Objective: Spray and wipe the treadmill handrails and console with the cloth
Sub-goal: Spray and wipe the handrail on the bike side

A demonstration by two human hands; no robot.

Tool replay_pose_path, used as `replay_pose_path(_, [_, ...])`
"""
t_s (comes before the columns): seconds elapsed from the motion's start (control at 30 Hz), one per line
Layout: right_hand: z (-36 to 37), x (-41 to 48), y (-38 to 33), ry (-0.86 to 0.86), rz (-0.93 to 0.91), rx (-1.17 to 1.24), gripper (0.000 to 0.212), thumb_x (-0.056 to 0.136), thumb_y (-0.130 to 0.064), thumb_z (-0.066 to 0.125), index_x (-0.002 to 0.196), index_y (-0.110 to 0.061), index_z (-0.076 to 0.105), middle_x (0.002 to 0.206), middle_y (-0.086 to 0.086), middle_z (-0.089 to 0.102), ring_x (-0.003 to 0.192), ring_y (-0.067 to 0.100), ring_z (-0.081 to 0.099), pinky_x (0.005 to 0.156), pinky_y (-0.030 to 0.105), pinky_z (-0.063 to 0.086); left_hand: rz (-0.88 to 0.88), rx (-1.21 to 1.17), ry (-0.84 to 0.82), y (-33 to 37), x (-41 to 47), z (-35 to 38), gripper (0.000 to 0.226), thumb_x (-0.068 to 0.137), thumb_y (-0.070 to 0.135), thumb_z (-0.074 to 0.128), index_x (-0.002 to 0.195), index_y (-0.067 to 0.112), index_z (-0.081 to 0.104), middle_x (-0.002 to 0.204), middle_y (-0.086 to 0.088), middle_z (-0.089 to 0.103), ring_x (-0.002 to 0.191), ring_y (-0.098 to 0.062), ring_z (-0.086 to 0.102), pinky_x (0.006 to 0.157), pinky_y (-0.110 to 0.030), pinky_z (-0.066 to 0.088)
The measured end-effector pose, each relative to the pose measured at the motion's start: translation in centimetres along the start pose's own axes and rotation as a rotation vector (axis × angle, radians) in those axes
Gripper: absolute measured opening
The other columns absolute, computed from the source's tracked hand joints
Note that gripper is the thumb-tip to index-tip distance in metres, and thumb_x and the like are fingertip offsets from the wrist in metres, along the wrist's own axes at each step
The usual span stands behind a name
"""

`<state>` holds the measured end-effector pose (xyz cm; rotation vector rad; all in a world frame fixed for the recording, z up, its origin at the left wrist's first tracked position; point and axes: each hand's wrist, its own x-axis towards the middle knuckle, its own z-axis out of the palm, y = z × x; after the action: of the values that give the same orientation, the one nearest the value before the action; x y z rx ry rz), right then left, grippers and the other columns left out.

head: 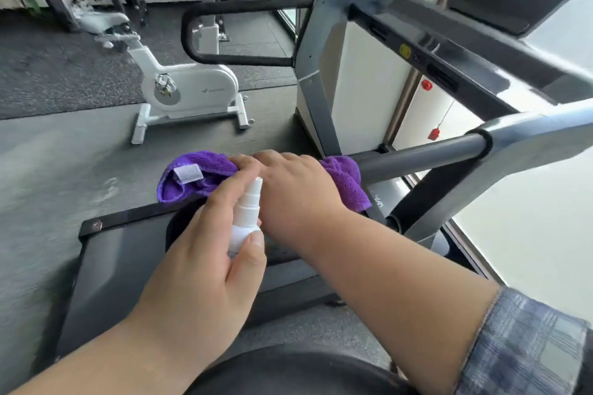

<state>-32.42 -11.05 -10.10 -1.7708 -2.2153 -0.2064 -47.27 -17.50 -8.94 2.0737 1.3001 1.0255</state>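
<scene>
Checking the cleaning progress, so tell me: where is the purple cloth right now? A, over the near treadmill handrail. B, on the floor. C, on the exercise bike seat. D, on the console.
A: the right hand grips the purple cloth over the near handrail, while the left hand holds the spray bottle.

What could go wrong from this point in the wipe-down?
The spray bottle in the left hand is held close beside the right hand, so a squirt may hit skin, not the handrail. The purple cloth hangs loose off the rail and might slip.
</scene>
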Motion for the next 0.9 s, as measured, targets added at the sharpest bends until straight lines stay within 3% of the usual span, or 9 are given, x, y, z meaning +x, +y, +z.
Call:
replay_pose_path(0.1, [-0.3,-1.4,3.1,0.087,0.106,0.040,0.060,0.086,-0.056,0.028,0.127,-0.029,0.061,0.103,-0.004,0.068,0.090,0.027,0.066,0.075,0.041,0.048,0.072,-0.006,-0.133,0.6,0.4,0.5,0.064,0.081,0.044,0.042,0.144,0.049,0.031,0.121,0.014,0.059,0.106,-0.001,0.057,0.089,-0.027,0.048])
replay_pose_path(0.23, [-1.1,-3.0,7.5,0.131,0.167,0.052,0.053,0.093,-0.059,0.031,0.124,-0.028,0.063,0.106,-0.004,0.069,0.094,0.027,0.067,0.082,0.042,0.049,0.089,-0.019,-0.223,2.3,0.6,1.8,0.062,0.080,0.050,0.039,0.141,0.054,0.029,0.118,0.023,0.056,0.107,0.010,0.052,0.087,0.000,0.032])
replay_pose_path(0.37, [-2.2,-4.9,12.4,0.151,0.216,0.025,0.046,0.097,-0.058,0.040,0.126,-0.031,0.062,0.111,-0.006,0.069,0.101,0.026,0.065,0.087,0.040,0.047,0.087,-0.029,-0.244,3.7,0.6,3.9,0.062,0.080,0.052,0.038,0.141,0.056,0.027,0.119,0.027,0.055,0.108,0.011,0.052,0.085,0.002,0.030])
replay_pose_path(0.57, [-4.6,-7.1,20.3,0.077,0.277,0.000,0.051,0.098,-0.061,0.029,0.122,-0.029,0.061,0.111,-0.003,0.068,0.105,0.027,0.063,0.090,0.042,0.046,0.073,-0.035,-0.232,6.8,0.6,8.1,0.063,0.080,0.053,0.037,0.141,0.059,0.023,0.124,0.026,0.054,0.111,0.013,0.049,0.085,0.004,0.028])
replay_pose_path(0.9, [-7.5,-9.4,29.5,0.036,0.239,-0.144,0.048,0.100,-0.062,0.030,0.125,-0.033,0.058,0.119,-0.006,0.066,0.113,0.024,0.060,0.100,0.038,0.040,0.026,-0.016,-0.128,11.8,1.1,14.4,0.062,0.082,0.050,0.037,0.143,0.053,0.025,0.123,0.026,0.054,0.107,0.013,0.051,0.083,0.004,0.028])
